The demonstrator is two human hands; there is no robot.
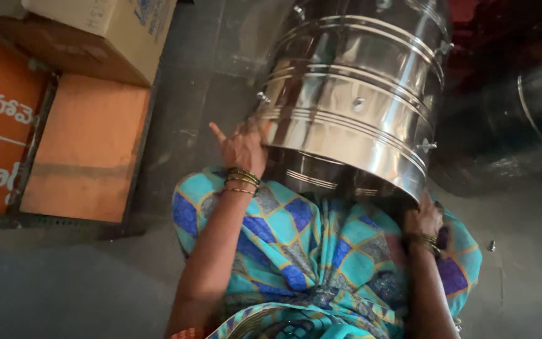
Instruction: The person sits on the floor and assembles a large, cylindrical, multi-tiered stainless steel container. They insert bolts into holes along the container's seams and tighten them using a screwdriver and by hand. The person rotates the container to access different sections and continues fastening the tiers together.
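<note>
Left grip first: the left hand [241, 145] lies open against the lower left rim of the steel drum [352, 94], palm to the metal and one finger sticking out to the side, with bangles [242, 180] on the wrist. That large, shiny, ribbed drum lies tilted on its side across the person's lap, on the blue and turquoise patterned cloth [308, 251], its open mouth facing the body and its far end cut off by the top edge of the view. At the drum's lower right rim the right hand [423, 218] is curled under the edge, gripping it; the fingertips are tucked out of sight beneath the metal. Small knobs stud the drum's side. To the far left sit orange panels [86, 144] in a dark frame, and a cardboard box [105, 34] above them, well apart from the drum, with a strip of dark floor [177, 119] between. To the right another dark metal vessel [522, 119] lies close beside the drum, only partly visible and hard to make out in shadow. Bare grey floor opens at lower left and lower right.
</note>
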